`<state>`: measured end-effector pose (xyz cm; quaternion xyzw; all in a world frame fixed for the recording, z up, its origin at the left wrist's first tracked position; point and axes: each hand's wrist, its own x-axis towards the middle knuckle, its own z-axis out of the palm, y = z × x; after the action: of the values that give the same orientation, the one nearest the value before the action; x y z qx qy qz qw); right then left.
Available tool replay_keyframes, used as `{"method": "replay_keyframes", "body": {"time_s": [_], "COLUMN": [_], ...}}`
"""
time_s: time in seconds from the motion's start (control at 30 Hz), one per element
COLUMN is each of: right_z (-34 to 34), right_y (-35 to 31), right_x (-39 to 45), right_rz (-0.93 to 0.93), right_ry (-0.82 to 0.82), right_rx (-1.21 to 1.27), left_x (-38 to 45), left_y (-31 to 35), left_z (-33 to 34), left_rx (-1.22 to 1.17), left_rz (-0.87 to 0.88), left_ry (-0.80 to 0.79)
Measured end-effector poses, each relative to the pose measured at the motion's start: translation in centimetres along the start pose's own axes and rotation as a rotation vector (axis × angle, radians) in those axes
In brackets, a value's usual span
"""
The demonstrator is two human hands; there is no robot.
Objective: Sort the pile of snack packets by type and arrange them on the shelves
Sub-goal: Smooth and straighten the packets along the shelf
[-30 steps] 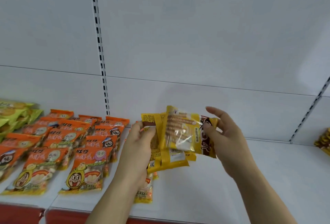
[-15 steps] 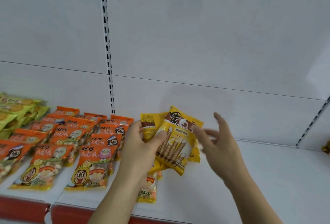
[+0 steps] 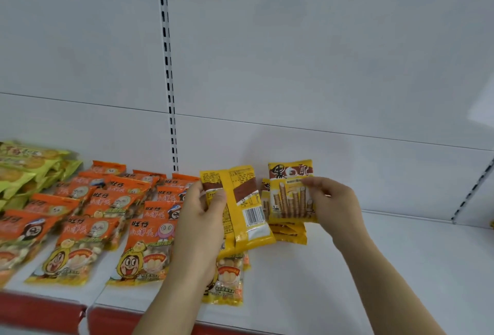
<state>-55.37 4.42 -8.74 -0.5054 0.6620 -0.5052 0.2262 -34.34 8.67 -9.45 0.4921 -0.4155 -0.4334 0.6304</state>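
Observation:
My left hand [image 3: 203,217] grips a small stack of yellow wafer-roll packets [image 3: 240,206], back sides with a barcode facing me, above the white shelf [image 3: 401,268]. My right hand [image 3: 331,201] pinches one more yellow wafer-roll packet [image 3: 290,193], front side up, over a few like packets [image 3: 290,233] lying on the shelf. Rows of orange snack packets [image 3: 112,214] cover the shelf to the left. One orange packet [image 3: 227,278] lies under my left wrist, partly hidden.
Green-yellow packets [image 3: 24,166] are stacked at the far left. A slotted upright [image 3: 167,67] runs up the white back panel. The shelf has a red front edge [image 3: 40,310]. Bare shelf surface stretches to the right of my right arm.
My right hand took one packet off the stack in my left hand and carried it right, over the packets on the shelf. The view shifted right and closer.

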Motion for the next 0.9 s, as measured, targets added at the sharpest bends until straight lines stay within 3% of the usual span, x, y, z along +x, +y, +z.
{"method": "replay_keyframes", "body": {"time_s": [0.2, 0.33, 0.43, 0.5, 0.57, 0.6, 0.67, 0.73, 0.8, 0.9], "right_z": [3.0, 2.7, 1.1, 0.4, 0.1, 0.1, 0.1, 0.1, 0.7, 1.0], "right_y": [2.0, 2.1, 0.2, -1.5, -2.3, -2.1, -1.2, -0.9, -0.2, 1.2], "right_x": [1.0, 0.6, -2.1, -5.0, -7.6, -8.3, -8.6, -8.6, -9.1, -9.9], "right_rz": [0.003, -0.034, -0.111, -0.093, -0.086, -0.110, -0.198, -0.398, -0.579, -0.638], "right_ry": [-0.101, -0.133, 0.009, -0.107, -0.229, -0.190, 0.047, 0.249, 0.191, 0.065], "right_rx": [-0.386, -0.459, -0.224, 0.015, 0.075, 0.082, 0.016, -0.148, -0.221, -0.188], "left_x": [-0.2, 0.1, 0.0, 0.0, -0.3, -0.5, -1.0, -1.8, -2.4, -2.3], "left_y": [0.1, -0.5, -0.2, 0.1, 0.4, 0.3, 0.4, 0.4, 0.4, 0.1], "left_z": [-0.3, 0.0, 0.7, 1.5, 2.6, 3.0, 3.6, 3.9, 4.6, 5.0], "left_rx": [-0.035, -0.059, -0.121, -0.139, -0.110, -0.038, 0.141, 0.126, 0.028, -0.026], "left_rz": [-0.009, -0.024, -0.045, -0.050, -0.041, 0.001, 0.100, 0.126, 0.089, 0.078], "left_ry": [-0.021, -0.043, -0.079, -0.080, -0.103, -0.116, -0.130, -0.224, -0.348, -0.239]}}
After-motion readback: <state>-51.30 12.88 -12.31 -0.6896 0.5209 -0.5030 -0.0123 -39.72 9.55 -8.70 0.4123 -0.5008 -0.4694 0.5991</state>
